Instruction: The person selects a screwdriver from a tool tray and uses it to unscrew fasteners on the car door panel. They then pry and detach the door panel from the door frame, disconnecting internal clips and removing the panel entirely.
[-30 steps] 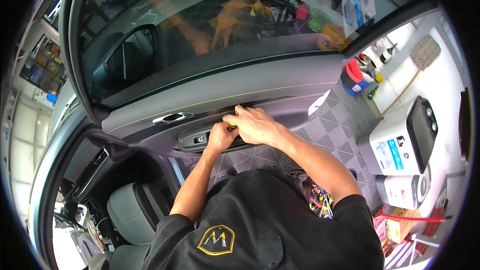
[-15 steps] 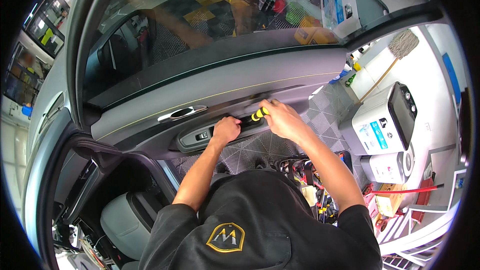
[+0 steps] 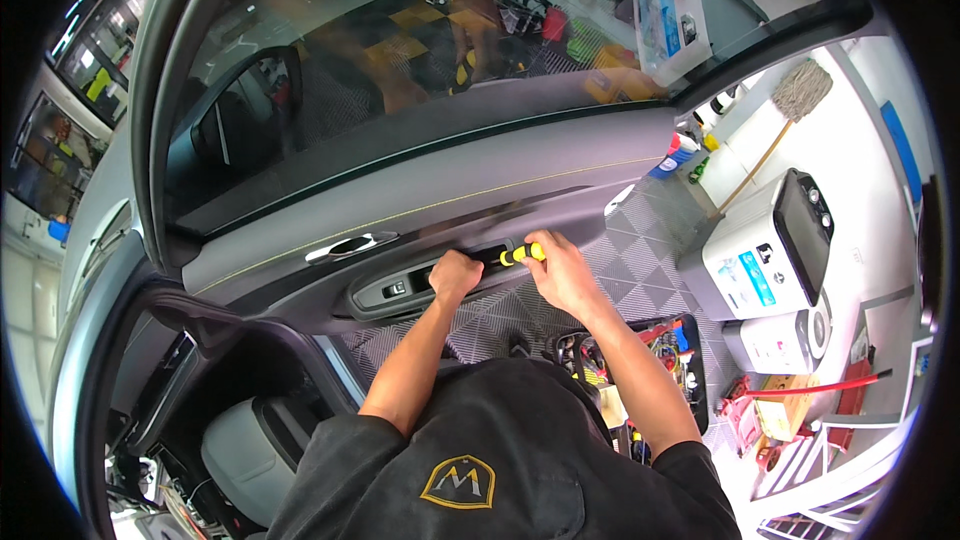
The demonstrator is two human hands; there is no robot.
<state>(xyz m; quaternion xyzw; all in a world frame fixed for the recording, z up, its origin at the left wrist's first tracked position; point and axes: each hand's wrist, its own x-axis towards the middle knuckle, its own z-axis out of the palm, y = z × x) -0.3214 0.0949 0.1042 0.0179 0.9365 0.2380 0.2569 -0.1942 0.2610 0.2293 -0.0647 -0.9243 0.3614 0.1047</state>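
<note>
A grey car door panel (image 3: 440,185) spans the view in front of me, with a chrome inner handle (image 3: 350,248) and an armrest switch trim (image 3: 375,292) holding a window switch (image 3: 394,289). My right hand (image 3: 563,277) grips the handle of a yellow-and-black screwdriver (image 3: 521,255). Its handle lies nearly level over the dark recess of the armrest, pointing left. My left hand (image 3: 455,276) is a closed fist at this recess, just left of the screwdriver. What its fingers hold is hidden, and the screwdriver's tip is hard to make out.
A tool box (image 3: 686,380) full of tools sits on the patterned floor tiles (image 3: 640,240) below my right forearm. White-and-grey machines (image 3: 755,245) stand at right, near a mop (image 3: 803,90). A car seat (image 3: 245,450) is at lower left.
The screwdriver has swung from a slant to nearly level, and my right hand has dropped lower. My left fist stays at the recess. The door appears slightly further left in view.
</note>
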